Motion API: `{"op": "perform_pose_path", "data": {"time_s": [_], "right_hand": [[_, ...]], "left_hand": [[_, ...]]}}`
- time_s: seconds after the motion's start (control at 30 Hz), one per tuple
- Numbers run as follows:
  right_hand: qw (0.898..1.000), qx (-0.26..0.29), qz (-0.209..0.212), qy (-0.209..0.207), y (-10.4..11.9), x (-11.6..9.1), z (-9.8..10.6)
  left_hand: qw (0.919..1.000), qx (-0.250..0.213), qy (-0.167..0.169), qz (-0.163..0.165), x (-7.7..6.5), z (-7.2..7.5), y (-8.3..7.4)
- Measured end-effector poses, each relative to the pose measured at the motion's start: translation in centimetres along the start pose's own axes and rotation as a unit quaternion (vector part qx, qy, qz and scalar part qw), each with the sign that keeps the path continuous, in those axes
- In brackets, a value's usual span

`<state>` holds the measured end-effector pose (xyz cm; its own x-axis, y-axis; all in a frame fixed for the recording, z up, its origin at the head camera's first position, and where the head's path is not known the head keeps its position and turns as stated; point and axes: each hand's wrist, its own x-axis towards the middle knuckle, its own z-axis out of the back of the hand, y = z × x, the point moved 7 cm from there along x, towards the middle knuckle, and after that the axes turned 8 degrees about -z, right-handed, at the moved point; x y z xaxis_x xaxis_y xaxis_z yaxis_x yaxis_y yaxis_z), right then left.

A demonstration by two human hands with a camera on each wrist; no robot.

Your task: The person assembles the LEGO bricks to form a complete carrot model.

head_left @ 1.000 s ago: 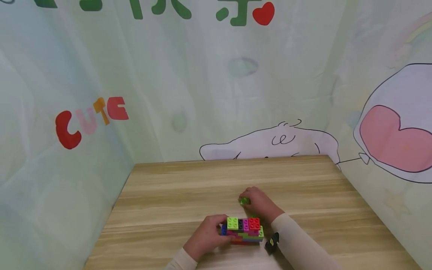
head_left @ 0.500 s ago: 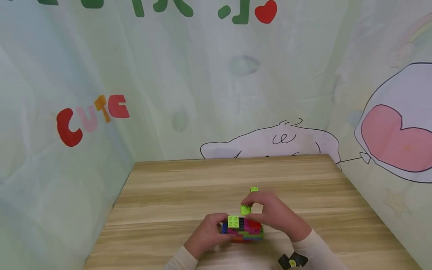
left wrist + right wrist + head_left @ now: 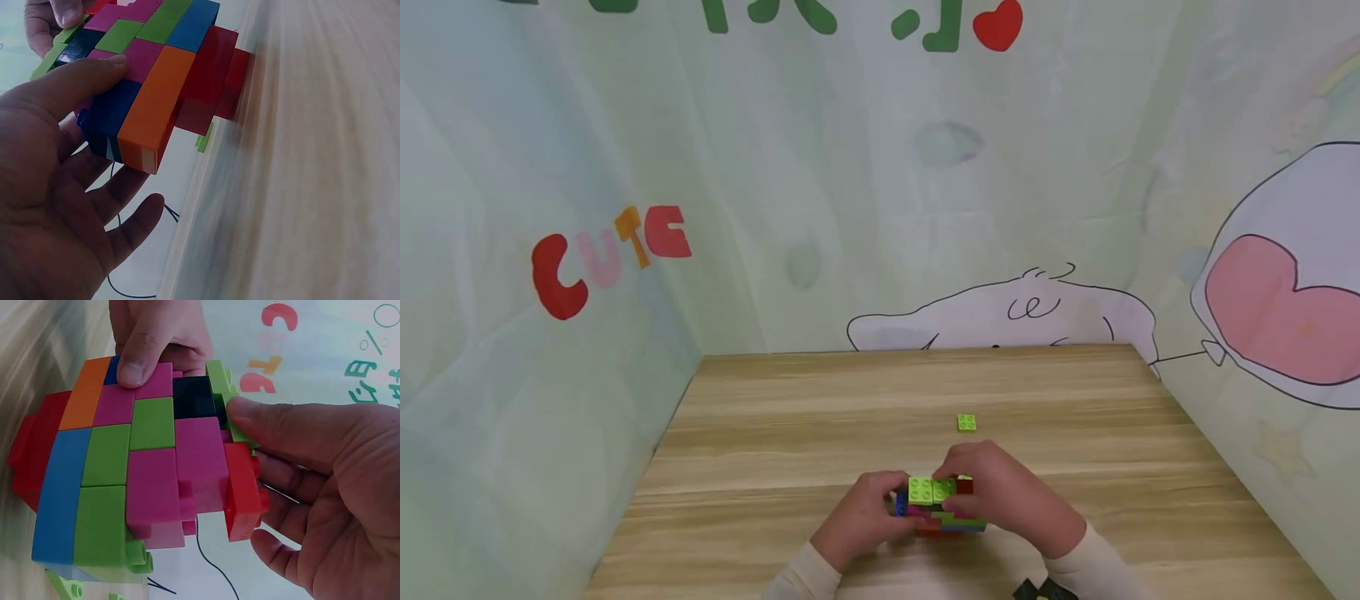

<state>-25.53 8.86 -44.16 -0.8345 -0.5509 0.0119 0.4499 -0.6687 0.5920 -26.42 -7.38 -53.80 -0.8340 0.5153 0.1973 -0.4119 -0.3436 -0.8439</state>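
Observation:
A built block of toy building bricks (image 3: 964, 524) in orange, blue, green, magenta, black and red stands in front of me on the table. My left hand (image 3: 867, 510) grips its left end, thumb on the near face and fingers behind. With thumb and fingers my right hand (image 3: 1017, 498) pinches a lime green brick (image 3: 943, 490) at the top of the block. That brick sits beside another lime green brick (image 3: 920, 491) on the top layer. In the right wrist view, a red brick (image 3: 242, 490) on top is beside the right fingers. The right hand partly covers the block's right end.
Farther back on the wooden table (image 3: 790, 433) lies a loose lime green brick (image 3: 966, 422). A black object (image 3: 1043, 591) with a yellow spot shows at the bottom edge by the right sleeve. Printed cloth walls (image 3: 790, 192) surround the table at the back and sides.
The right hand has brought a lime green brick from behind the block toward me and onto its top, beside the other green one. The left hand keeps its grip.

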Motion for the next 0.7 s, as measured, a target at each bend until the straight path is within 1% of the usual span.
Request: {"op": "perform_pose_path", "data": {"time_s": [0.13,0.33,0.43,0.53,0.57,0.63,0.7], "right_hand": [[1.000,-0.009,-0.018,-0.001,0.3,0.1,0.0],[0.999,-0.028,-0.021,-0.002,0.6,0.2,-0.2],[1.000,-0.011,-0.021,-0.003,0.0,0.2,-0.3],[1.000,0.018,-0.022,-0.008,-1.4,0.2,0.0],[0.999,0.032,-0.025,-0.019,-2.1,0.2,0.4],[0.996,0.053,-0.043,-0.056,-4.1,0.5,1.4],[0.990,0.059,-0.075,-0.107,-6.8,1.2,2.5]], "left_hand": [[0.9999,0.005,-0.005,-0.010,-0.1,0.1,-0.3],[0.9998,0.009,-0.008,-0.019,0.0,0.2,-0.5],[0.9997,0.010,-0.010,-0.020,0.0,0.2,-0.5],[0.9994,0.017,-0.010,-0.028,0.0,0.2,-0.5],[0.9994,0.017,-0.010,-0.027,0.0,0.1,-0.4],[0.9993,0.021,-0.011,-0.029,0.0,0.1,-0.4],[0.9994,0.024,-0.011,-0.025,0.0,0.0,-0.2]]}}
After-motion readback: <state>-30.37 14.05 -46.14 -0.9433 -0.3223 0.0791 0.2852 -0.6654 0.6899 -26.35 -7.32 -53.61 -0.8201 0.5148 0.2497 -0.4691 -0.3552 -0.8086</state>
